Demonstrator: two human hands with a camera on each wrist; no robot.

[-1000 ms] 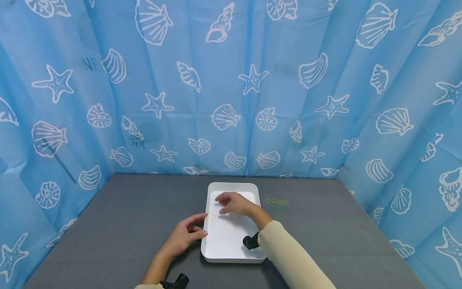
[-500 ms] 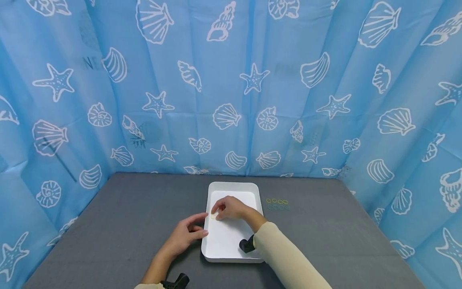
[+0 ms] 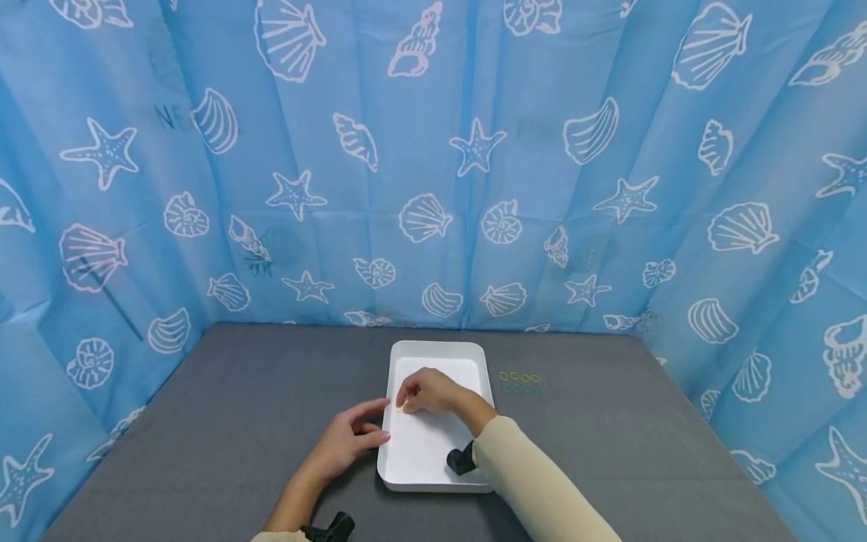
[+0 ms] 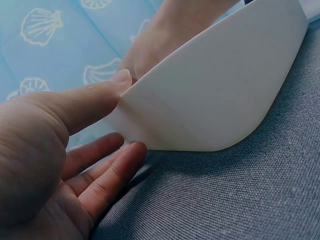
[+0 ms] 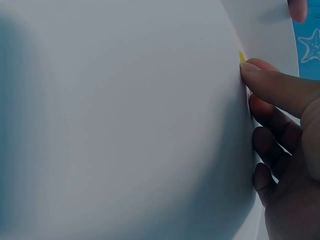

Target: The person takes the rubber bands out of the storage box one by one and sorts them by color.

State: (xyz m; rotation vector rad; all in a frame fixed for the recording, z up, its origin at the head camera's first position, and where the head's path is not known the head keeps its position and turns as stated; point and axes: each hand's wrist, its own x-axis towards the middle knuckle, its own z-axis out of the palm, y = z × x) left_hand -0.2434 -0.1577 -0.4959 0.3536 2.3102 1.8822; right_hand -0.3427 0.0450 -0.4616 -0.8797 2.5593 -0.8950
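Note:
A white rectangular tray lies on the grey table. Over its left side, my right hand pinches a small yellow rubber band between thumb and index finger, low by the tray's floor. Only a tip of the band shows past the thumb in the right wrist view. My left hand rests at the tray's left wall with its fingers fairly straight. In the left wrist view, its thumb touches the rim and the other fingertips are right at the outer wall.
Right of the tray, several yellow rubber bands lie in a row, with a row of green ones just in front. A blue curtain with white shell prints surrounds the grey table.
My right hand has moved left and down to the yellow rubber band in the tray, and its thumb and index finger have closed on it. The left hand has stayed at the tray.

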